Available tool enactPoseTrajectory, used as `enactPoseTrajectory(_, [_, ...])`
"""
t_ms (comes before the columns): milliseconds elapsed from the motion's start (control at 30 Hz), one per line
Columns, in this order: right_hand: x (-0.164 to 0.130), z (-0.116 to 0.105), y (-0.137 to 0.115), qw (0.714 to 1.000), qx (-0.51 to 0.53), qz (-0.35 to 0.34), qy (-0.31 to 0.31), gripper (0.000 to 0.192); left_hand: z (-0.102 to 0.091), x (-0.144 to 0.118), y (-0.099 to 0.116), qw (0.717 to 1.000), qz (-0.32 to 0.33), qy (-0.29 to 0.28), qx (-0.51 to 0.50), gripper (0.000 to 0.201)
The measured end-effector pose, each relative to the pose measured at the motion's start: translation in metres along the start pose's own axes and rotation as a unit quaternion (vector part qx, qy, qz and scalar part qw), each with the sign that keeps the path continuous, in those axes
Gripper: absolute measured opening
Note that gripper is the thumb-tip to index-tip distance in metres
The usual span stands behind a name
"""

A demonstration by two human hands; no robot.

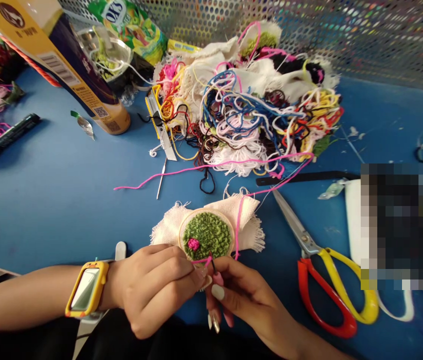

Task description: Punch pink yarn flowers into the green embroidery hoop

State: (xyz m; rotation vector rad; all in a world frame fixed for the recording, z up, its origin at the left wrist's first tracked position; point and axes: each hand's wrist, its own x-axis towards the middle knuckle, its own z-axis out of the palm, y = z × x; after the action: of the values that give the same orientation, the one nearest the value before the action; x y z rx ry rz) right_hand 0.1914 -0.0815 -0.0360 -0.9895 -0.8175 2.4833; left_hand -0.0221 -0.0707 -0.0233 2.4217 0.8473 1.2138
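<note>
Left hand (155, 287), wearing a yellow-cased watch (86, 290) at the wrist, curls its fingers closed around the lower edge of a small embroidery hoop (207, 235) at the lower centre of the frame. Right hand (245, 297) pinches a thin dark needle (213, 265) between thumb and forefinger, its tip touching the hoop's lower rim, where pink yarn (238, 217) loops and runs upward. Green stitching with a small pink patch fills the hoop, and frayed cream cloth (241, 207) spreads out behind it. Red and yellow scissors (324, 270) lie on the blue table (46, 200) at the lower right. A tangled yarn pile (249, 115) sits at upper centre, beside a yellow and blue carton (72, 65) at the upper left.
</note>
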Motion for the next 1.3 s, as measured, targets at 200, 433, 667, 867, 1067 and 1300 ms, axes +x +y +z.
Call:
enactPoseTrajectory(200, [-0.001, -0.001, 0.000, 1.000, -0.004, 0.001, 0.006, 0.028, -0.003, 0.004, -0.005, 0.999, 0.029, -0.030, 0.001, 0.016])
enactPoseTrajectory(433, [-0.002, 0.002, -0.002, 1.000, 0.005, -0.010, 0.005, 0.023, -0.006, 0.004, -0.004, 0.999, 0.019, -0.040, 0.019, 0.018])
enactPoseTrajectory(667, [-0.003, -0.001, 0.000, 1.000, -0.011, 0.001, 0.015, 0.027, -0.007, -0.002, -0.009, 0.998, 0.018, -0.056, -0.010, 0.029])
enactPoseTrajectory(867, [-0.003, 0.004, -0.001, 0.999, -0.002, -0.032, 0.009, 0.021, -0.009, 0.010, -0.007, 0.995, -0.045, -0.084, -0.011, 0.021])
enactPoseTrajectory(1067, [-0.009, 0.005, 0.005, 0.991, -0.015, -0.120, 0.049, 0.017, -0.003, 0.013, -0.007, 0.994, -0.017, -0.106, -0.007, 0.018])
enactPoseTrajectory(1300, [-0.006, -0.001, 0.005, 0.955, -0.170, -0.231, 0.079, 0.032, -0.002, 0.013, -0.007, 0.988, -0.022, -0.152, 0.010, 0.019])
